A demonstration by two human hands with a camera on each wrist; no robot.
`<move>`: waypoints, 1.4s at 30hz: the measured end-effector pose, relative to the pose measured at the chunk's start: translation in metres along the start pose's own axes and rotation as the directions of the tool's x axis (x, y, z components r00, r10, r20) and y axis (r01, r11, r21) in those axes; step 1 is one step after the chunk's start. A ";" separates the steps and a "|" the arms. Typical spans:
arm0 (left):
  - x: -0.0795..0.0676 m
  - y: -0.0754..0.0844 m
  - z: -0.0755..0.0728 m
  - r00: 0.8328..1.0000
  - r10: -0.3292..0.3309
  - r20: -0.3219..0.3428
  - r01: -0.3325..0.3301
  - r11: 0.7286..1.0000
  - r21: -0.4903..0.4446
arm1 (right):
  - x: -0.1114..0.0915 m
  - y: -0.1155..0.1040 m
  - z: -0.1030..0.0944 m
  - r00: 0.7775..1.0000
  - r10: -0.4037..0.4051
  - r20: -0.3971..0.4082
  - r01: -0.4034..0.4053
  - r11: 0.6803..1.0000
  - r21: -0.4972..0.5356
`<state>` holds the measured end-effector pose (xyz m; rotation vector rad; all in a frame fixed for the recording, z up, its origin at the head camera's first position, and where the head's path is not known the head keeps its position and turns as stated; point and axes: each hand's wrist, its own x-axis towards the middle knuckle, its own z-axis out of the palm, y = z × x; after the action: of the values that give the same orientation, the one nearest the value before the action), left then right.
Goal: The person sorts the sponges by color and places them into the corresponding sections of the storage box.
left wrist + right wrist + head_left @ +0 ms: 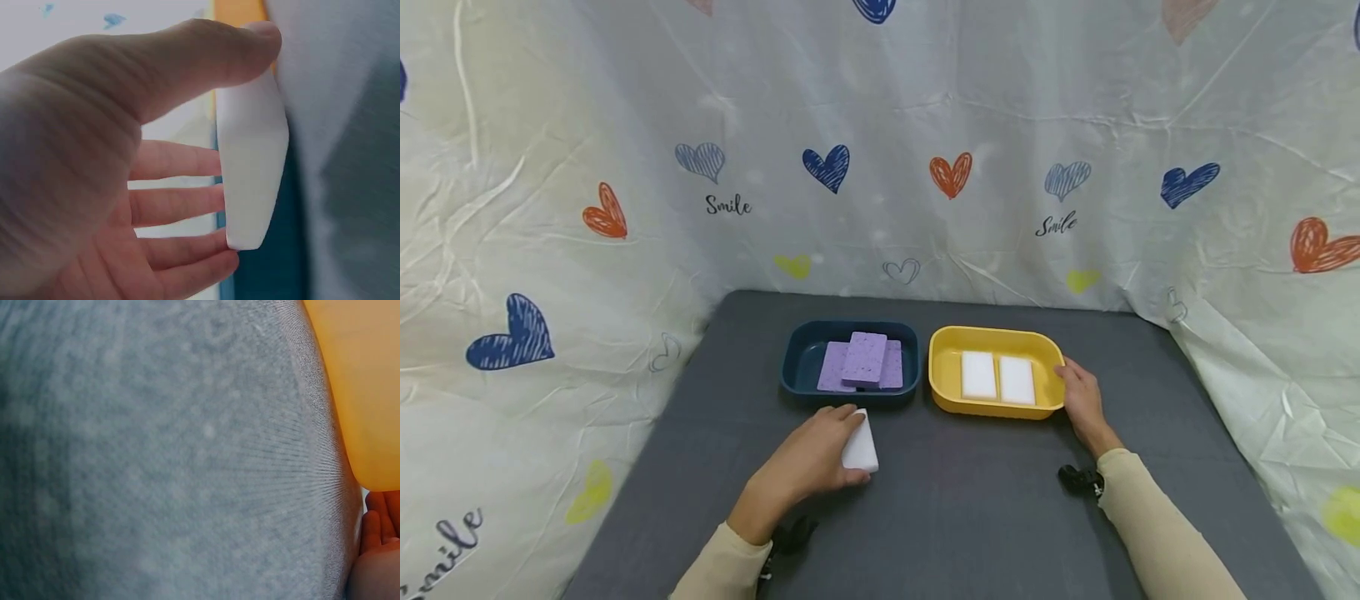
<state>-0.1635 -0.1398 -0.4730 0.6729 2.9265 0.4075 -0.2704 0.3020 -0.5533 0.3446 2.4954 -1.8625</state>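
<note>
In the head view my left hand (812, 457) holds a white sponge block (862, 448) between thumb and fingers, just in front of the dark blue tray (850, 399). The left wrist view shows the thumb at one end of the white sponge block (253, 169) and fingertips along its side. My right hand (1083, 404) grips the right end of the yellow tray (985, 408). Two white blocks (978, 376) lie side by side inside that tray. At the edge of the right wrist view, the right hand's fingers (371, 530) appear below the yellow tray wall (369, 394).
Several purple speckled sponge blocks (864, 358) lie in the blue tray, one on top of others. The trays stand next to each other on a dark grey cloth-covered table (970, 508). A white curtain (887, 225) printed with hearts hangs behind and at the sides.
</note>
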 end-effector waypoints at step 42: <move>0.232 0.107 0.034 0.959 0.253 0.132 -0.250 0.968 -0.034 | 0.002 0.005 -0.004 0.999 -0.033 0.017 0.033 0.999 0.008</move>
<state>-0.3216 0.0639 -0.4866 1.0332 2.7149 0.3921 -0.2714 0.3070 -0.5568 0.2883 2.4987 -1.8790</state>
